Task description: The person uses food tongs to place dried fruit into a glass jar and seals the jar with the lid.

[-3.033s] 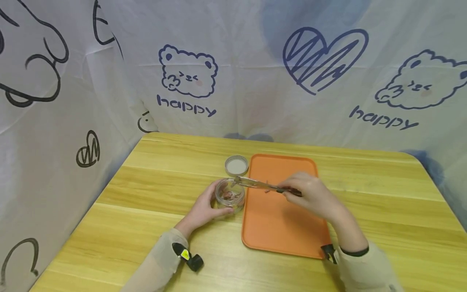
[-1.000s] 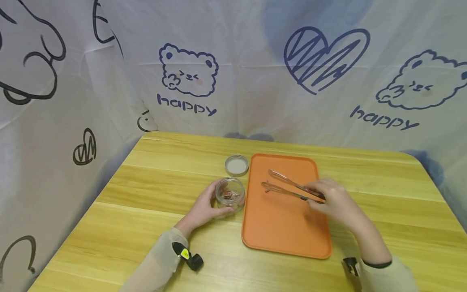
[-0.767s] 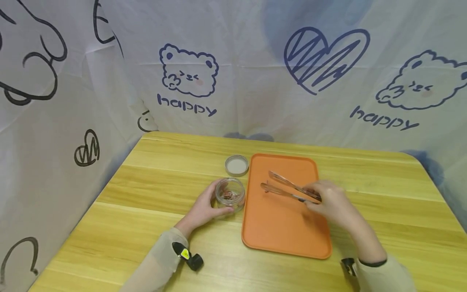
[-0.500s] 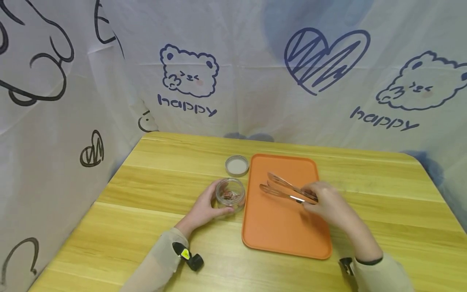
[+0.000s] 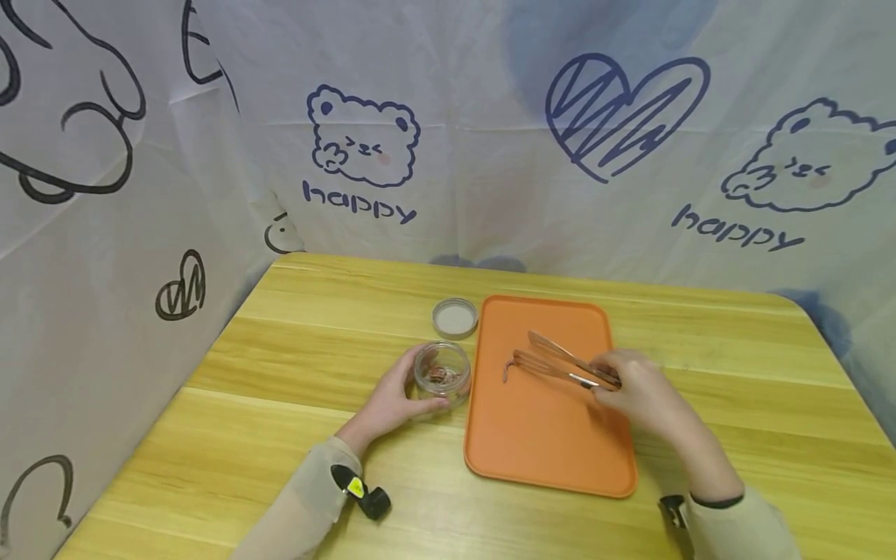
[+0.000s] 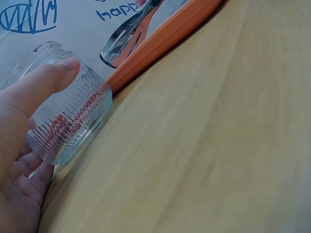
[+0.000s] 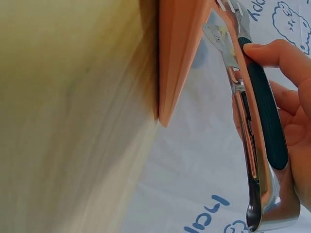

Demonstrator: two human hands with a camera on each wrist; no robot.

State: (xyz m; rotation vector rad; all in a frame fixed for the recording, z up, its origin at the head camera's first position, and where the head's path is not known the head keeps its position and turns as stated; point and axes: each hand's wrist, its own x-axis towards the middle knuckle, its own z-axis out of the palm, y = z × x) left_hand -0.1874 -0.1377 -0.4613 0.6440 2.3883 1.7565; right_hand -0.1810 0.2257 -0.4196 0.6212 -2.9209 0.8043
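A clear glass jar (image 5: pixel 444 393) with small reddish-brown bits in it stands on the table, and my left hand (image 5: pixel 389 400) grips it round the side. In the left wrist view, the thumb lies across the ribbed wall of the jar (image 6: pixel 73 119). Metal tongs (image 5: pixel 543 365) with dark handle grips are held in my right hand (image 5: pixel 633 387), their arms spread apart over the orange tray (image 5: pixel 546 451). Just left of the lower tong tip lies a thin, bent reddish-brown strip (image 5: pixel 507 369). In the right wrist view, the thumb presses the dark grip of the tongs (image 7: pixel 265 107).
The jar's round lid (image 5: pixel 454 318) lies behind the jar, close to the tray's left edge. Beneath everything is a wooden table (image 5: pixel 280 342). A white cloth (image 5: pixel 483 155) with drawings hangs behind the table and along its left side.
The tongs have left the jar mouth, moved right over the tray and spread apart. In the last half second they have drawn slightly right, off the strip. My left hand stays on the jar.
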